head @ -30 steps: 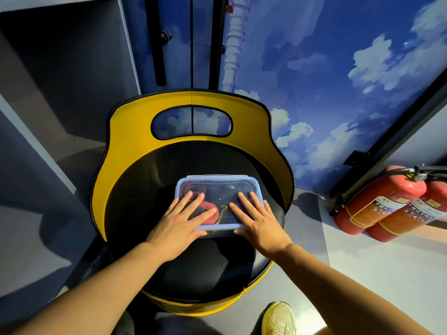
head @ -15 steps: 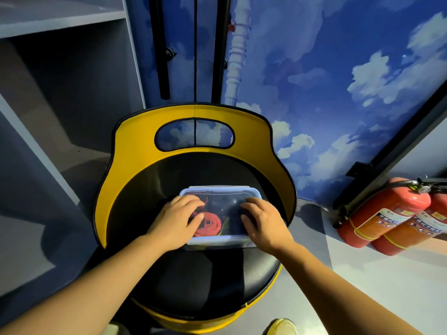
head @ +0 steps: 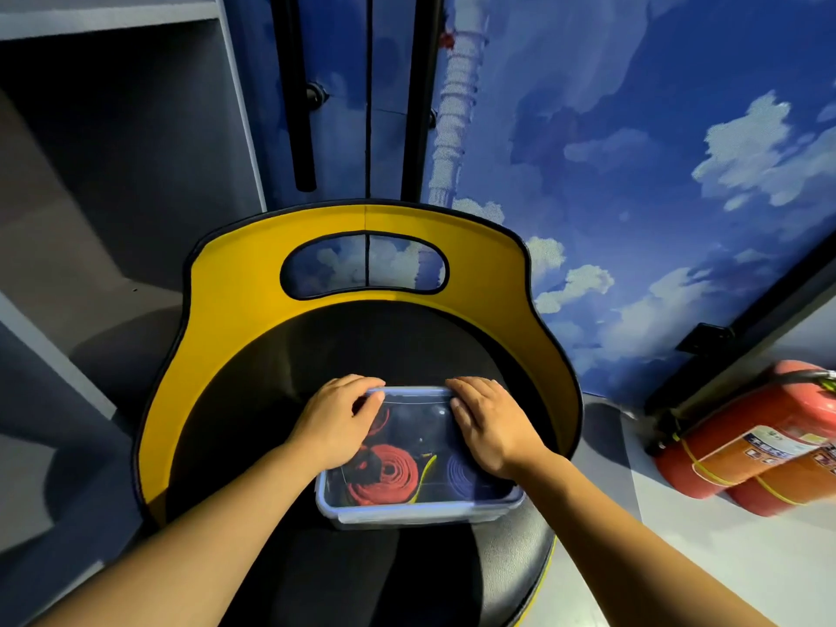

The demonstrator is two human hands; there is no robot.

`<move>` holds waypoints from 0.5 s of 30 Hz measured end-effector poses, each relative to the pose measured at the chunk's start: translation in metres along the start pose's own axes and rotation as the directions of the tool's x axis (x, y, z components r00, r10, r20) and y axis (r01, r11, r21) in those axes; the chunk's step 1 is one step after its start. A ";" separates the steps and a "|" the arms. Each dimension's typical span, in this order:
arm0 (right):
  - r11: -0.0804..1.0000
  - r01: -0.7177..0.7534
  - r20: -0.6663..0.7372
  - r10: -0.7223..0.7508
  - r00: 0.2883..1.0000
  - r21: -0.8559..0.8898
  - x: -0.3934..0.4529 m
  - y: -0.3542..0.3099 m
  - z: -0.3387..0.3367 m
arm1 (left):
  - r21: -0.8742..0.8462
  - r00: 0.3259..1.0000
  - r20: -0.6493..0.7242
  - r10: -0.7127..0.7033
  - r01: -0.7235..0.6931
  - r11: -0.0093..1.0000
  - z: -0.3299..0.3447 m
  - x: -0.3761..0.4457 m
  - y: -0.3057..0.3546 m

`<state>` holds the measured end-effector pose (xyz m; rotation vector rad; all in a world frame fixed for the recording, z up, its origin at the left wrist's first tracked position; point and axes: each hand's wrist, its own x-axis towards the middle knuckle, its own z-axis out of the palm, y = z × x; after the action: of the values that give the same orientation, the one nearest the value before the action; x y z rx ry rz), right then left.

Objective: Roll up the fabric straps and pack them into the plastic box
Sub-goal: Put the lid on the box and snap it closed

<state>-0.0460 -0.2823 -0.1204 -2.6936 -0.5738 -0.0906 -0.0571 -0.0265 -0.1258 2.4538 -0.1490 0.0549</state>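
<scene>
Both my hands had slid to the far corners of the clear blue-rimmed plastic box (head: 418,509), left hand (head: 337,420) and right hand (head: 491,425) curled, fingertips pressing its lid.

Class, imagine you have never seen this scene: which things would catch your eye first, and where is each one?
First, the clear plastic box on the black seat of the yellow-backed chair, in the middle of the view, with the left hand and the right hand on its lid at the far corners. Through the lid shows a red rolled strap with a purple rolled strap beside it. At the right edge, two red fire extinguishers lie on the floor.
</scene>
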 end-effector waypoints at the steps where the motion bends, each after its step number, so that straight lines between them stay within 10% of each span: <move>1: 1.000 0.007 -0.011 -0.007 1.000 -0.006 0.000 0.001 0.001 | -0.007 1.000 0.001 -0.011 0.011 1.000 0.000 0.000 0.000; 15: 0.998 -0.036 0.037 0.038 0.999 -0.049 0.005 -0.003 -0.002 | -0.006 0.988 0.022 -0.151 0.151 0.988 0.001 0.014 0.004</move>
<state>-0.0422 -0.2782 -0.1168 -2.7567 -0.5392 -0.0439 -0.0437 -0.0313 -0.1233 2.4506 0.0278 -0.0389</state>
